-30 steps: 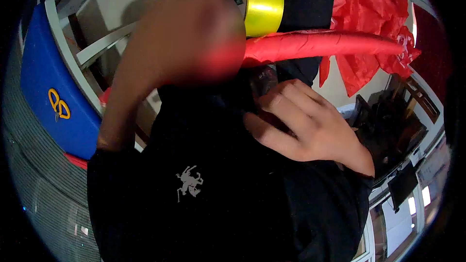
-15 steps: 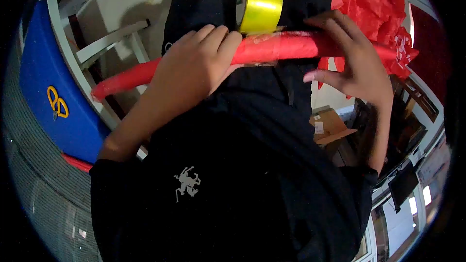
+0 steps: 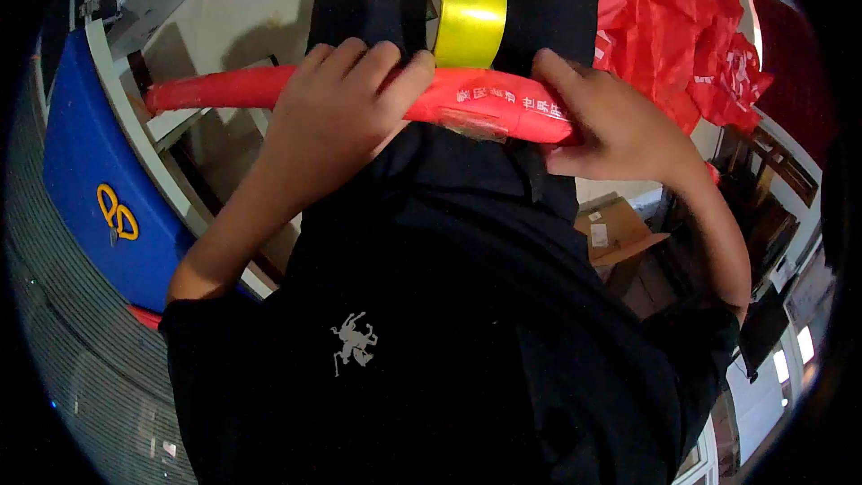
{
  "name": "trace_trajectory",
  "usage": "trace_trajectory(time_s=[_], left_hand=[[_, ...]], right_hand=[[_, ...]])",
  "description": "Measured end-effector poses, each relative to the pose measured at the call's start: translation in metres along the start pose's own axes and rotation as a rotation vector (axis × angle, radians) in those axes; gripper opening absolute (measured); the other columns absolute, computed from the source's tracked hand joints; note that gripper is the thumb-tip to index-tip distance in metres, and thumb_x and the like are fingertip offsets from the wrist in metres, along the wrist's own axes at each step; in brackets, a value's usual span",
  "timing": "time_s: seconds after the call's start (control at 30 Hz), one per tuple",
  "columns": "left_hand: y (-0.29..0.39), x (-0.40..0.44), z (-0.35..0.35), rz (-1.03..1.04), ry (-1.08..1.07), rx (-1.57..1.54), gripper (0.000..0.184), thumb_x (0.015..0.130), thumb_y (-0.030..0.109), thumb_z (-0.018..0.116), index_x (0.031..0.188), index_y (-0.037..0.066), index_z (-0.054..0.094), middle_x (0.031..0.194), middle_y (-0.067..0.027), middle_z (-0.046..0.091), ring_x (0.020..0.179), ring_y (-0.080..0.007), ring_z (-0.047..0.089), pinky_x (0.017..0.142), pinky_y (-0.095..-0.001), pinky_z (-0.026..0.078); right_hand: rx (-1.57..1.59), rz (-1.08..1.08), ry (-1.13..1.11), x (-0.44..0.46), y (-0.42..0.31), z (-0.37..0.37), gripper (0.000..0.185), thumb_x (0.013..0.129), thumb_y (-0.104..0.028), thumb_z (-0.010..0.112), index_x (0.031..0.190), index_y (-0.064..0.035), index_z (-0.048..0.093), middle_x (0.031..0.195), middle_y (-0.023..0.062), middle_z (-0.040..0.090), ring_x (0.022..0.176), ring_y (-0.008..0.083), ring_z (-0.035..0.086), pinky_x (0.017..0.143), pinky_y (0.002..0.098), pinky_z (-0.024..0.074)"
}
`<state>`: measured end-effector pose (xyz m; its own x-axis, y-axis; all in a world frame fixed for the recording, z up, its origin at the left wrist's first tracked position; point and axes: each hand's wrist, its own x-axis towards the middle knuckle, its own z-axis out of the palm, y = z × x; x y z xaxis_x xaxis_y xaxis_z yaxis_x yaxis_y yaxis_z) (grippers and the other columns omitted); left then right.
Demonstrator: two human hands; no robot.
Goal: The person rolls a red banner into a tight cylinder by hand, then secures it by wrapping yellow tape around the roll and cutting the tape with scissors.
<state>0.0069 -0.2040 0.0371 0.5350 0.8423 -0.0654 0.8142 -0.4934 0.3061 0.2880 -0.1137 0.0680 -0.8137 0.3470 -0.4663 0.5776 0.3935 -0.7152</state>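
Observation:
A long, tightly rolled red cloth banner (image 3: 467, 94) lies across my lap, white printed characters showing on it. Clear tape appears stuck along its lower side near the middle. My left hand (image 3: 337, 112) is closed over the roll left of centre, and the roll's left end sticks out beyond it. On the other side, my right hand (image 3: 624, 121) grips the roll between thumb and fingers; its right end is mostly hidden behind that hand. Just above the banner, a yellow roll of packing tape (image 3: 474, 13) stands on edge between my legs, near or touching it.
Crumpled red cloth (image 3: 673, 27) is heaped at the upper right. Yellow-handled scissors (image 3: 117, 214) rest on a blue surface (image 3: 76, 139) at the left. An open cardboard box (image 3: 615, 229) is on the floor at the right. A white-framed stool or rack is at the left.
My right hand, spread apart before, has closed around the banner roll. The roll has turned, bringing white characters into view, and its left end has risen.

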Motion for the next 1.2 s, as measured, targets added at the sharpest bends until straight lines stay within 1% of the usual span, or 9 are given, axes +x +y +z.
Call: trace_trajectory(time_s=[0.13,0.37,0.5,0.57,0.63,0.77,0.87,0.93,1.2], left_hand=[[-0.006,0.003,0.001,-0.082,-0.054,-0.095,0.063,0.070,0.021,0.078,0.127,0.008,0.055,0.107,-0.0108,0.061,0.101,-0.0305,0.060,0.086,-0.0405,0.049],[-0.016,0.004,0.018,0.038,0.071,0.001,0.051,0.070,0.022,0.079,0.114,0.007,0.058,0.096,-0.0105,0.065,0.086,-0.0258,0.064,0.073,-0.0376,0.051],[-0.021,0.007,0.031,0.002,-0.086,-0.322,0.029,0.074,0.024,0.077,0.091,0.005,0.062,0.070,-0.0098,0.062,0.064,-0.0262,0.064,0.057,-0.0364,0.050],[-0.031,0.017,0.034,0.061,-0.062,-0.477,0.025,0.076,0.025,0.076,0.084,0.005,0.063,0.062,-0.0086,0.059,0.056,-0.0242,0.062,0.052,-0.0346,0.049],[-0.040,0.031,0.024,-0.168,-0.773,-1.042,0.028,0.079,0.028,0.074,0.074,0.003,0.061,0.058,-0.0051,0.056,0.049,-0.0172,0.057,0.047,-0.0283,0.045],[-0.044,0.047,0.012,-0.362,-1.242,-1.222,0.027,0.082,0.027,0.071,0.076,0.003,0.061,0.059,-0.0028,0.055,0.048,-0.0119,0.054,0.046,-0.0257,0.042],[-0.033,0.041,0.013,-0.310,-1.036,-1.107,0.026,0.081,0.025,0.073,0.079,0.002,0.060,0.058,-0.0089,0.056,0.050,-0.0234,0.055,0.052,-0.0356,0.046],[-0.033,0.026,0.027,0.097,-0.113,-0.298,0.022,0.081,0.023,0.072,0.090,0.007,0.061,0.062,-0.0032,0.058,0.053,-0.0174,0.059,0.050,-0.0301,0.047],[-0.035,0.018,0.018,0.248,0.212,0.114,0.020,0.079,0.017,0.068,0.096,0.011,0.059,0.075,-0.0055,0.062,0.069,-0.0228,0.065,0.058,-0.0361,0.052]], right_hand=[[0.742,0.424,-0.373,-0.002,0.000,-0.002,0.054,0.079,-0.014,0.077,0.122,-0.0035,0.045,0.096,0.0077,0.064,0.072,0.0158,0.066,0.060,0.0285,0.0529],[0.679,0.383,-0.453,0.000,0.003,-0.010,0.055,0.084,-0.026,0.077,0.130,-0.0073,0.053,0.070,0.0017,0.058,0.057,0.0108,0.057,0.052,0.0272,0.0501],[-0.642,0.149,0.083,-0.012,-0.014,0.008,0.044,0.082,-0.009,0.069,0.123,-0.0086,0.053,0.081,0.0059,0.063,0.067,0.0228,0.066,0.058,0.0312,0.0526],[-0.738,0.076,0.202,-0.014,-0.005,0.014,0.034,0.081,-0.008,0.063,0.114,-0.0105,0.054,0.080,0.0086,0.060,0.071,0.0283,0.067,0.059,0.0345,0.0530],[-0.880,-0.044,0.346,-0.013,0.002,0.017,0.031,0.080,-0.009,0.060,0.110,-0.0122,0.054,0.081,0.0064,0.060,0.070,0.0261,0.067,0.060,0.0350,0.0530],[-0.959,-0.149,0.487,-0.007,0.011,0.020,0.025,0.083,-0.014,0.056,0.108,-0.0153,0.054,0.077,0.0039,0.055,0.060,0.0193,0.065,0.053,0.0338,0.0531],[-0.853,0.005,0.383,-0.014,0.009,0.017,0.033,0.078,-0.007,0.062,0.110,-0.0107,0.055,0.081,0.0083,0.061,0.065,0.0263,0.066,0.061,0.0366,0.0533],[-0.524,0.186,0.161,-0.014,0.004,0.010,0.030,0.076,-0.009,0.067,0.104,-0.0086,0.056,0.077,0.0153,0.064,0.073,0.0341,0.066,0.063,0.0436,0.0533],[0.467,0.224,-0.263,0.000,0.011,0.020,0.031,0.092,-0.031,0.068,0.093,-0.0007,0.062,0.077,0.0201,0.065,0.073,0.0367,0.066,0.065,0.0441,0.0487]])
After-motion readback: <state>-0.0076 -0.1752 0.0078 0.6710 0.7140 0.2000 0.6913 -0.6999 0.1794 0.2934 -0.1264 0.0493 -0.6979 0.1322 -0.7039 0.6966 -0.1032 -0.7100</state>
